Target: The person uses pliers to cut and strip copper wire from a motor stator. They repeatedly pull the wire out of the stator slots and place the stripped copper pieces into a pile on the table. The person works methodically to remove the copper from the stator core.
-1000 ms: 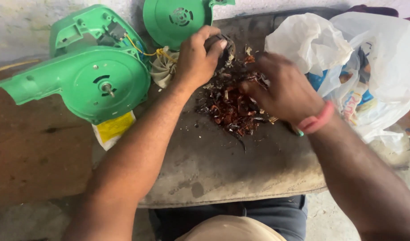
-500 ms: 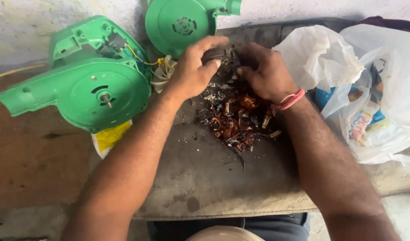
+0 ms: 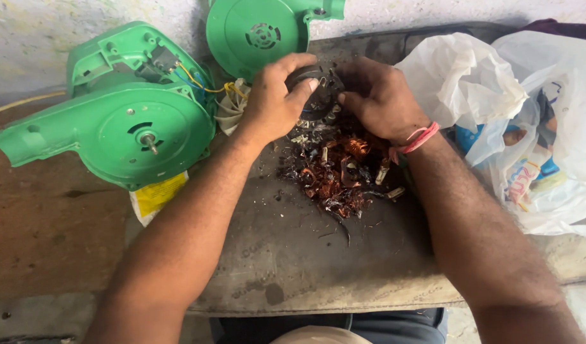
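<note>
My left hand [image 3: 277, 95] grips a dark round motor core [image 3: 318, 89] at the far middle of the grey work slab [image 3: 293, 255]. My right hand [image 3: 379, 95], with a red band at the wrist, closes on the same core from the right side. Under both hands lies a heap of torn copper wire and scraps [image 3: 344, 169]. Most of the core is hidden by my fingers.
A green blower housing [image 3: 121, 121] with an exposed shaft lies at the left, wires running to a pale fan wheel [image 3: 232, 105]. Its green cover [image 3: 261, 35] leans at the back. White plastic bags [image 3: 522, 121] sit at the right. A yellow label [image 3: 156, 194] pokes out under the housing.
My right hand rose from the copper heap and joined my left hand on the motor core. The view drifted slightly, bringing the blower housing further into the frame.
</note>
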